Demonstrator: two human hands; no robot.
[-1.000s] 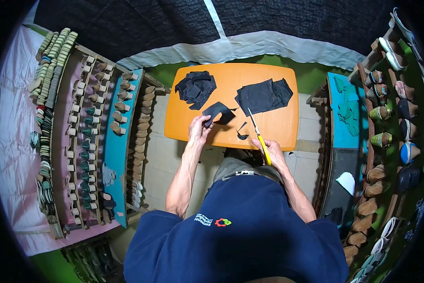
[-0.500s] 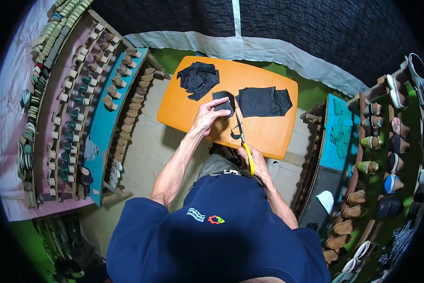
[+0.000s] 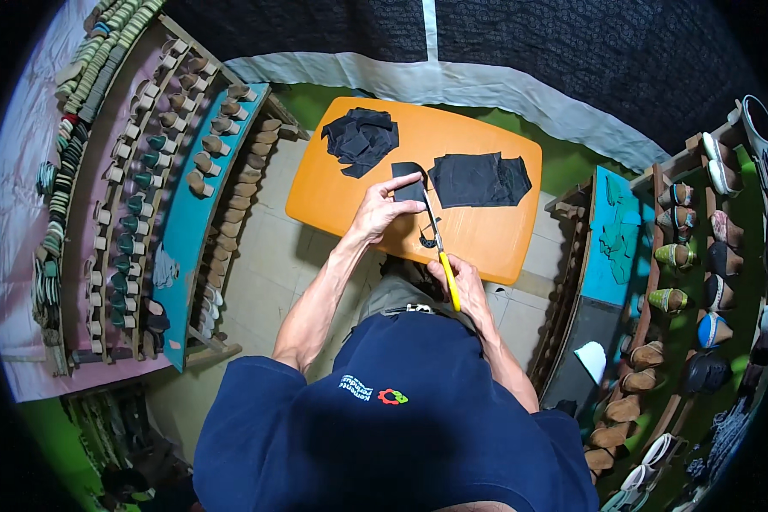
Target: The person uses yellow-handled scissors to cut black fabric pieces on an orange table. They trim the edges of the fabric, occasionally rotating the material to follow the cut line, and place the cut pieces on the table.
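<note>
I saw the left hand [image 3: 382,209] hold a black piece [image 3: 407,169] over the orange table [image 3: 322,201], its fingers pinched on it. The right hand's [image 3: 469,282] fingers were curled around yellow scissors [image 3: 444,266], blades by the piece. Black cloth-like sheets [image 3: 482,181] lay to the right.

Rm. interior. Far end: dk. patterned curtain [image 3: 315,34], vert. white strip [image 3: 430,30] approx. ctr., white band [image 3: 367,78] along bottom; green surface [image 3: 563,166] below. Flr.: pale tiles [image 3: 268,273]. Ctr.: orange table [image 3: 495,252], rounded corners. L. side: shiny pale sheet [image 3: 17,282], wooden rack w/ shoe rows, blue board [image 3: 179,299]. R. side: low unit, blue top [image 3: 601,286] w/ dk. panel [image 3: 576,350] adj.; wooden shoe rack [image 3: 655,222] alongside. Light: sheen on L. sheet.
</note>
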